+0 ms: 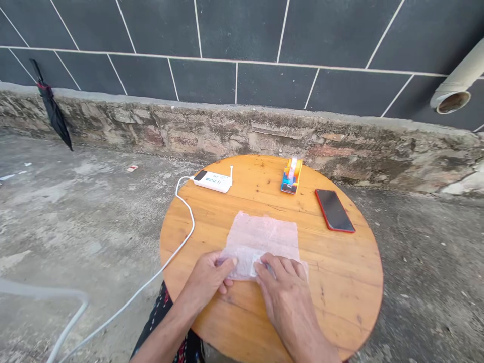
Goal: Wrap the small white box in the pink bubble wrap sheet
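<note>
A pinkish, see-through sheet of bubble wrap lies on the round wooden table, its near edge folded over something pale. What lies inside the fold is too veiled to make out. My left hand pinches the left end of the folded part, thumb on top and fingers beneath. On the right end, my right hand presses down with curled fingers, gripping the wrap from above. Beyond the sheet stands a small orange and blue tape dispenser with a roll of tape in it.
A red-edged phone lies at the table's right. A white power bank sits at the back left, its white cable running off the left edge. A folded umbrella leans against the wall; a pipe juts out at right.
</note>
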The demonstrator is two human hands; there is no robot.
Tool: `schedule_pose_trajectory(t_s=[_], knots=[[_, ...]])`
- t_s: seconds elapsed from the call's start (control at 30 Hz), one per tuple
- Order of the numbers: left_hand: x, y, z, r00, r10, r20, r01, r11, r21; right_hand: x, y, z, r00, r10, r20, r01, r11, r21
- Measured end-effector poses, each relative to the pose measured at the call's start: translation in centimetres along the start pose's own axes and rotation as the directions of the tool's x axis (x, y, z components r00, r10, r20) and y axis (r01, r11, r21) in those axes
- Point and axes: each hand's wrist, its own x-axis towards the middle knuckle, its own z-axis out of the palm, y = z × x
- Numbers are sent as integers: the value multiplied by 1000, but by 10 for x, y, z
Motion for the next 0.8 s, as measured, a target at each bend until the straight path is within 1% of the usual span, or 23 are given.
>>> schedule_pose_trajectory(t_s=[0.1, 0.23, 0.37, 0.47, 0.67, 0.8], knots=[[4, 2, 5, 998, 35, -52, -34, 999, 5, 3, 1, -1, 1000, -12, 12, 13, 1000, -18], [5, 2, 8, 993, 49, -110, -49, 999, 1, 4, 3, -2, 998, -25, 52, 26, 999, -20], [5, 2, 12, 989, 33, -148, -45, 996, -77, 3, 5, -3, 996, -27, 80, 29, 999, -28], [5, 2, 12, 991, 20, -129, -36, 992, -121, 2, 6, -4, 994, -37, 101, 41, 999, -33], [-1, 7, 6, 994, 30, -103, -36, 998, -56, 5, 7, -6, 991, -67, 115, 71, 997, -33], [-3, 11, 5, 999, 26, -42, -27, 1000, -6, 6, 8, -7, 991, -76, 109, 78, 997, -16]])
